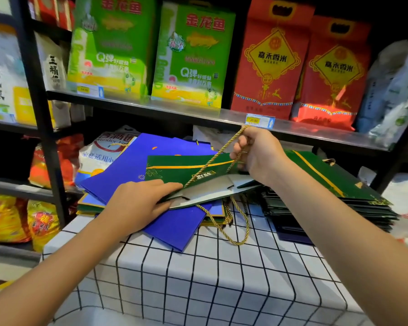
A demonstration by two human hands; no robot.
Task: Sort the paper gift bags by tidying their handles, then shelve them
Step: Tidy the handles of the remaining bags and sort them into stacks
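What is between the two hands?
In the head view, the green gift bag lies between the left hand and right hand, its gold rope handle crossing it.

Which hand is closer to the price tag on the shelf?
Right. The right hand holds the gold cord just below the price tag; the left hand rests lower, on the green bag.

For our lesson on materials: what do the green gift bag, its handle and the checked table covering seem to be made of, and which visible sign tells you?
Green gift bag: stiff paper or card with a matte print and gold stripe; it lies flat and shows a plain pale inside.
Handle: twisted golden cord, its spiral strands visible where the right hand pulls it.
Table covering: probably cloth, possibly vinyl; it drapes over the edge.
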